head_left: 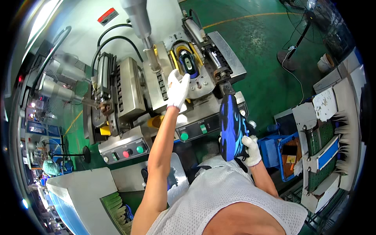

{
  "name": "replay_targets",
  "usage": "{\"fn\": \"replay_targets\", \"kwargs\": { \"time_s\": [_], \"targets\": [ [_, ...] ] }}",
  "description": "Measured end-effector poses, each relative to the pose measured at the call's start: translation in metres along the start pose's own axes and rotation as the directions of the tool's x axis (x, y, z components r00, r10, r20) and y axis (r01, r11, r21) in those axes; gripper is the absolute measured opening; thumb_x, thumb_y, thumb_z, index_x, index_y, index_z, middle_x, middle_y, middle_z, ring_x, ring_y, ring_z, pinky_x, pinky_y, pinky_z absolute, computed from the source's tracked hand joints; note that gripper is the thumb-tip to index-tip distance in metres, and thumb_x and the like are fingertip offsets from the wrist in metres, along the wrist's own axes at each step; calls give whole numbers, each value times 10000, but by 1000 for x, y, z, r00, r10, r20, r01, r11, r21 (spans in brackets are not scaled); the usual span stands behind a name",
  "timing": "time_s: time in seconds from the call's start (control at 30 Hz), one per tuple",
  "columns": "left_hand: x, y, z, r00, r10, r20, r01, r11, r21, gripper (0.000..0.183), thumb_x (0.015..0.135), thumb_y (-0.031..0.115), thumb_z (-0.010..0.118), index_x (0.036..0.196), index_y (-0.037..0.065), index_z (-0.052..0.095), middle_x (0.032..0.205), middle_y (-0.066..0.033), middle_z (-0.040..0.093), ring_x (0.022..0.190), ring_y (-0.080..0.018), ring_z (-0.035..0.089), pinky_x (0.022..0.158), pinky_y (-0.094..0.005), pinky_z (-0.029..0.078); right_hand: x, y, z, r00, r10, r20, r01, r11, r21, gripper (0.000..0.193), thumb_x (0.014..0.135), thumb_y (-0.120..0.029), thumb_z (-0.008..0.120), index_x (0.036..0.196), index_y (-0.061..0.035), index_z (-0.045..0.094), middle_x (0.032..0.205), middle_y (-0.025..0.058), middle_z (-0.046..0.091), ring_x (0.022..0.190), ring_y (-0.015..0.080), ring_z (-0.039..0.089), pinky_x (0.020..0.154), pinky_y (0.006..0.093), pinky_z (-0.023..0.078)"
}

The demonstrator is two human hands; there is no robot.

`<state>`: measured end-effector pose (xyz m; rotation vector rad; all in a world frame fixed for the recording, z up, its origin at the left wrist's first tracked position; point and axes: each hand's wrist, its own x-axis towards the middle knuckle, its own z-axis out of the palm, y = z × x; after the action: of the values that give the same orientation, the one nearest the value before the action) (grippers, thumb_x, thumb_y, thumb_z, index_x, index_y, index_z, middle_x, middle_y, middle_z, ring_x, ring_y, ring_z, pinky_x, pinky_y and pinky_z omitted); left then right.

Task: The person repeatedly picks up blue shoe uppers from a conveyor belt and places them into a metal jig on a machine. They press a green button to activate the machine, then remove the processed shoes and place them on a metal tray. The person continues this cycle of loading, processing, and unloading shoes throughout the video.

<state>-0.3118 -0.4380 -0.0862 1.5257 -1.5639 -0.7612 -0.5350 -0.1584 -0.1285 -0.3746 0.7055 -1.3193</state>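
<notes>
My left hand [178, 91], in a white glove, reaches forward over the press machine with its fingers apart. Just beyond its fingertips a dark shoe [188, 64] sits in the yellow-edged mould [199, 55] of the right-hand station; whether the fingertips touch it I cannot tell. Low on the right, my gloved right hand [251, 150] is closed on a blue and black sports shoe [231, 125], which is held upright in front of the control panel, its toe pointing away from me.
Panels with green buttons [184, 136] and a red knob [126, 154] line the machine's front. A thick steel cylinder [137, 19] stands over the middle. On the right are a blue bin [270, 152] and a bristled conveyor [323, 156]; a standing fan [309, 17] is farther back.
</notes>
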Motion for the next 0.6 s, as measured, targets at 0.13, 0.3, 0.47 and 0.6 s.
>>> {"fn": "replay_targets", "kwargs": {
  "time_s": [0.13,0.3,0.47,0.6],
  "targets": [
    [93,-31,68,985,-139,-103,154,974,167,742,857,474,661,1347,-57,495,1332,-315,579,1244,-424,584,1068,-449,445,1,-44,10,996,-48,-71,58,988,145,715,853,-244,708,1412,123,452,1299,283,624,1124,399,679,956,474,592],
    [155,-74,128,957,-263,-123,290,885,364,736,790,378,728,1309,-64,451,1239,-320,633,1174,-431,635,1017,-457,489,0,-69,2,970,-139,-201,146,989,21,819,816,-298,741,1446,109,412,1310,282,611,1135,398,665,996,483,561],
    [171,-31,106,954,-293,65,262,918,298,517,731,255,755,1133,-58,668,1036,-230,740,987,-317,733,884,-393,561,17,-71,9,956,-165,-241,185,981,60,793,852,-288,785,1456,55,403,1268,243,643,1087,354,697,917,470,606],
    [156,-6,35,871,-487,55,482,872,86,491,766,333,820,1076,-35,724,938,-130,749,866,-221,714,797,-347,554,37,-52,-5,944,-104,-312,47,982,-185,500,859,-150,729,1290,36,557,1165,160,676,979,248,709,821,414,616]
  ]
}}
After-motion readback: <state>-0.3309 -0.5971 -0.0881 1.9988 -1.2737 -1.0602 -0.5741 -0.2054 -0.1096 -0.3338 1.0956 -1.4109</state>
